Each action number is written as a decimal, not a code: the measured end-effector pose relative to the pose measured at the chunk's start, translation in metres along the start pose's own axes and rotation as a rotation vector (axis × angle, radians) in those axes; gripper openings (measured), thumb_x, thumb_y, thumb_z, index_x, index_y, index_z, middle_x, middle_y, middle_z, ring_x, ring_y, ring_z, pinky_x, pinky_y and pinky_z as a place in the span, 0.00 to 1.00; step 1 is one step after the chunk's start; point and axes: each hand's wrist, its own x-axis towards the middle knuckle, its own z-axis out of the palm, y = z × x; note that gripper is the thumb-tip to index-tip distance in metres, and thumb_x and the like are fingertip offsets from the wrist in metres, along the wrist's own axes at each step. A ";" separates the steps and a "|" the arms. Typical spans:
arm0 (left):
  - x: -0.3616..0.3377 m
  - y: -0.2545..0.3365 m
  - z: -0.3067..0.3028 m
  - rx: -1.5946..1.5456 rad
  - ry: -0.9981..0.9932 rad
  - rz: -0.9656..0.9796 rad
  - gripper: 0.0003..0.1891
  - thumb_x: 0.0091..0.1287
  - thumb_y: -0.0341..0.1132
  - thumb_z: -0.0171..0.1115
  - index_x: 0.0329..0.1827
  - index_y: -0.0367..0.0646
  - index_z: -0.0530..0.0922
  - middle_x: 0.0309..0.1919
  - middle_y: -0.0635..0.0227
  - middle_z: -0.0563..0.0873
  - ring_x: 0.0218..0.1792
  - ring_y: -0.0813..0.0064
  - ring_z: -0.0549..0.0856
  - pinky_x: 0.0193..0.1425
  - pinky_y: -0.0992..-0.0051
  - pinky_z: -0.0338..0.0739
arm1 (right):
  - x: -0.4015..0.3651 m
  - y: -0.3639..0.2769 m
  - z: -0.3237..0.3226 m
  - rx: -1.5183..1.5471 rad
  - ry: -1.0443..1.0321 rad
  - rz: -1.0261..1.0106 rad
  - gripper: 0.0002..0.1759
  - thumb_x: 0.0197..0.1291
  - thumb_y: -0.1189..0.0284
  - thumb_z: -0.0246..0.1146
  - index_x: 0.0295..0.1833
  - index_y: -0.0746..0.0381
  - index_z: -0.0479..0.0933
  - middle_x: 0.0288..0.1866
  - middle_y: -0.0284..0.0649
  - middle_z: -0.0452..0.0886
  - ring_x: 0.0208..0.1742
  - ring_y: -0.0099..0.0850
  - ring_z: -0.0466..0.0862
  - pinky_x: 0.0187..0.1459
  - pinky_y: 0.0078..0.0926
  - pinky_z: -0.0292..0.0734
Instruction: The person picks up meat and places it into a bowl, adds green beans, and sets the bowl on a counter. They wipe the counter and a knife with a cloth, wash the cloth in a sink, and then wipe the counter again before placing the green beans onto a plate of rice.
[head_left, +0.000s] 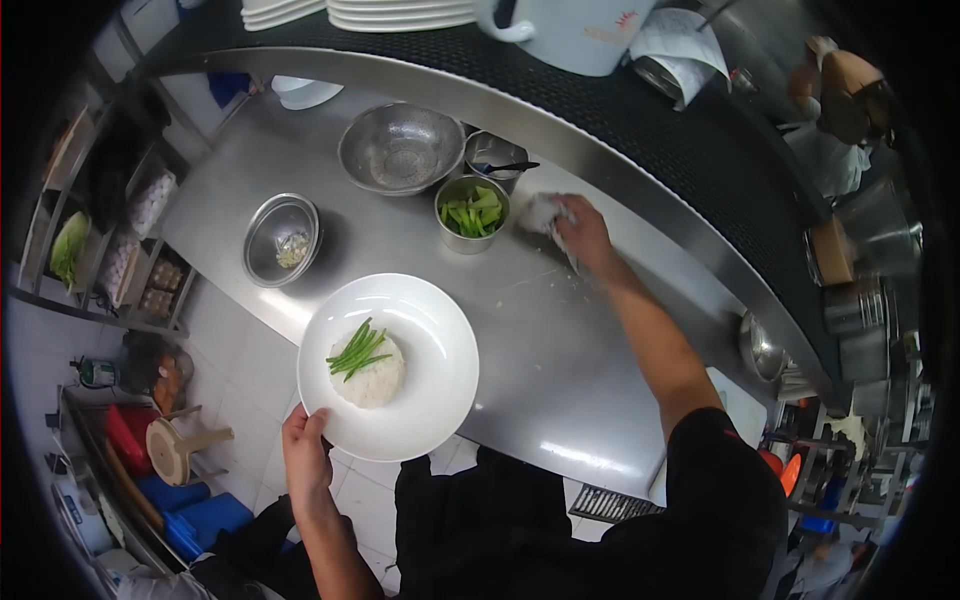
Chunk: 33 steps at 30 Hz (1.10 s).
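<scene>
My left hand (pixel 308 447) grips the near-left rim of a white plate (pixel 440 400), thumb on top. A mound of white rice (pixel 372 385) sits on the plate, with several green beans (pixel 358 350) laid across it. Over at the back right, my right hand (pixel 585 232) is closed on a whitish cloth (pixel 546 214) on the steel counter. Slight blur softens the cloth. Just left of it stands a metal container of cut green vegetables (pixel 473 212).
A metal colander (pixel 402 150) and a small bowl with chopped white bits (pixel 283 240) stand on the steel counter (pixel 530 400). Behind the container is a metal pot with a black-handled utensil (pixel 505 166). Above, a shelf (pixel 430 75) holds stacked plates and a white mug (pixel 575 35).
</scene>
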 end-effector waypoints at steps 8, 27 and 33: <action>-0.026 0.023 0.015 0.043 -0.104 -0.010 0.14 0.72 0.27 0.57 0.56 0.30 0.82 0.44 0.60 0.90 0.38 0.73 0.89 0.44 0.75 0.84 | -0.016 -0.040 0.003 -0.012 -0.246 -0.129 0.22 0.63 0.71 0.61 0.62 0.55 0.82 0.65 0.48 0.82 0.67 0.47 0.80 0.69 0.37 0.74; 0.043 -0.114 0.485 0.307 -0.562 0.029 0.14 0.66 0.31 0.61 0.47 0.27 0.83 0.33 0.45 0.90 0.32 0.57 0.93 0.36 0.62 0.87 | -0.361 -0.062 -0.118 -0.380 0.348 0.825 0.24 0.64 0.68 0.62 0.63 0.69 0.77 0.54 0.59 0.81 0.60 0.57 0.79 0.63 0.47 0.75; 0.031 -0.152 0.496 0.620 -0.677 0.029 0.15 0.60 0.31 0.63 0.47 0.31 0.86 0.32 0.47 0.90 0.33 0.53 0.92 0.44 0.61 0.87 | -0.345 -0.134 -0.055 -0.414 0.216 0.567 0.27 0.63 0.69 0.65 0.68 0.60 0.74 0.62 0.54 0.75 0.58 0.57 0.80 0.56 0.50 0.79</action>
